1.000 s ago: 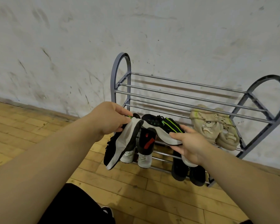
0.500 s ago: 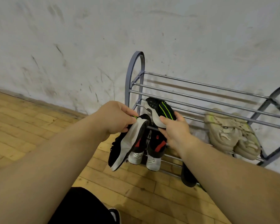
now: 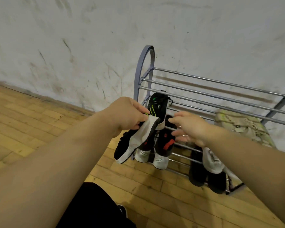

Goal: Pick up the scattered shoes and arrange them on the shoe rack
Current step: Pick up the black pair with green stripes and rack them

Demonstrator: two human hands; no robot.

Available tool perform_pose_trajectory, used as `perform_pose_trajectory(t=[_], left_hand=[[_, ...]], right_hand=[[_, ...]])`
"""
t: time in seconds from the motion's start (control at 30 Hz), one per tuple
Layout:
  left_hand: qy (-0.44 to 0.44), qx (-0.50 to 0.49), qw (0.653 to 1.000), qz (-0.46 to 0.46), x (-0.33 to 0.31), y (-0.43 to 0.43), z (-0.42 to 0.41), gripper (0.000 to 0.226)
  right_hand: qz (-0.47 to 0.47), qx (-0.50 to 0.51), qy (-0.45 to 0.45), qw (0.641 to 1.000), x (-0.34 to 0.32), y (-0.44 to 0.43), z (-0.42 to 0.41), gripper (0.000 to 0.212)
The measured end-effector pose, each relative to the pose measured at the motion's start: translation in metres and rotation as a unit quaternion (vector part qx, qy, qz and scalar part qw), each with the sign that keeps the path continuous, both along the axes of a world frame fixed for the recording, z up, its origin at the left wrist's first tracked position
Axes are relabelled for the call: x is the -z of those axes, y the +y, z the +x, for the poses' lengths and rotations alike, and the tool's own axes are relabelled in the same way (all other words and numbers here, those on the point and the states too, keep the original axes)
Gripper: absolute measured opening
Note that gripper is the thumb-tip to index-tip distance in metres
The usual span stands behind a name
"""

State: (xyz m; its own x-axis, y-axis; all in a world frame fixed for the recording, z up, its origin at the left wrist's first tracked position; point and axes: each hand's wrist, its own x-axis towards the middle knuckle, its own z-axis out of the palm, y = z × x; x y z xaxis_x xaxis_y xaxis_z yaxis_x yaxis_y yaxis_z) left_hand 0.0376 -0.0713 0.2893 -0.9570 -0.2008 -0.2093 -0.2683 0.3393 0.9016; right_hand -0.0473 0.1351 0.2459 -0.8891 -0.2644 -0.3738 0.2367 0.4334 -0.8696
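My left hand point(image 3: 129, 115) grips a black sneaker with a white sole point(image 3: 135, 142) by its heel, toe hanging down, in front of the grey metal shoe rack point(image 3: 204, 89). Its partner, a black sneaker with green stripes point(image 3: 158, 105), lies on the rack's middle shelf at the left end. My right hand point(image 3: 187, 127) hovers just right of that sneaker with fingers spread and holds nothing.
Beige sneakers point(image 3: 243, 129) sit on the middle shelf at the right. Black-and-red shoes with white toes point(image 3: 161, 150) and dark shoes point(image 3: 206, 176) fill the lower shelf. A scuffed white wall point(image 3: 89, 46) stands behind the rack on a wooden floor point(image 3: 23, 129).
My right hand set the green-striped sneaker on the middle shelf, let go and drew back. My left hand kept hold of the other sneaker. The camera swung left.
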Motion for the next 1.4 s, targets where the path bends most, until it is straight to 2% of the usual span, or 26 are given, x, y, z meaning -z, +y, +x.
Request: perform_pose_trajectory(t=[0.1, 0.2, 0.3, 0.47, 0.7, 0.87, 0.97, 1.03, 1.1, 1.23, 1.3, 1.4], left_hand=[[0.009, 0.035, 0.999, 0.003, -0.002, 0.017, 0.002, 0.013], [0.023, 0.065, 0.998, 0.013, -0.006, 0.036, 0.005, 0.013], [0.026, 0.085, 0.996, 0.027, -0.009, 0.055, 0.01, 0.013], [0.039, 0.097, 0.993, 0.057, -0.015, 0.085, 0.017, 0.017], [0.059, 0.144, 0.987, 0.024, -0.017, 0.106, 0.019, 0.021], [0.026, 0.166, 0.982, -0.091, -0.008, 0.098, 0.014, 0.056], [-0.074, 0.138, 0.987, -0.038, 0.001, 0.091, 0.011, 0.066], [-0.129, 0.119, 0.985, 0.009, 0.006, 0.088, 0.012, 0.07], [-0.148, 0.105, 0.982, 0.048, 0.008, 0.087, 0.011, 0.072], [-0.135, 0.161, 0.966, 0.149, 0.005, 0.09, 0.011, 0.069], [-0.092, 0.204, 0.956, 0.188, 0.005, 0.094, 0.01, 0.064], [-0.021, 0.213, 0.955, 0.206, 0.005, 0.103, 0.009, 0.061]], right_hand=[[0.017, -0.121, 0.046, 0.991, -0.024, 0.026, 0.033, 0.074], [0.032, -0.172, 0.123, 0.977, -0.03, 0.051, 0.063, 0.091], [0.005, -0.161, 0.156, 0.975, -0.027, 0.064, 0.081, 0.101], [0.104, -0.131, 0.238, 0.957, -0.026, 0.081, 0.087, 0.117], [0.181, -0.161, 0.305, 0.921, -0.03, 0.102, 0.087, 0.095], [0.225, -0.155, 0.29, 0.917, -0.029, 0.126, 0.084, 0.087], [0.217, -0.115, 0.316, 0.916, -0.029, 0.137, 0.084, 0.085], [0.17, -0.078, 0.341, 0.921, -0.035, 0.141, 0.086, 0.083], [0.101, -0.042, 0.369, 0.923, -0.04, 0.143, 0.088, 0.078], [-0.03, 0.003, 0.387, 0.922, -0.052, 0.14, 0.097, 0.077], [-0.022, -0.009, 0.397, 0.917, -0.053, 0.137, 0.1, 0.079], [0.007, -0.025, 0.401, 0.916, -0.049, 0.138, 0.1, 0.083]])
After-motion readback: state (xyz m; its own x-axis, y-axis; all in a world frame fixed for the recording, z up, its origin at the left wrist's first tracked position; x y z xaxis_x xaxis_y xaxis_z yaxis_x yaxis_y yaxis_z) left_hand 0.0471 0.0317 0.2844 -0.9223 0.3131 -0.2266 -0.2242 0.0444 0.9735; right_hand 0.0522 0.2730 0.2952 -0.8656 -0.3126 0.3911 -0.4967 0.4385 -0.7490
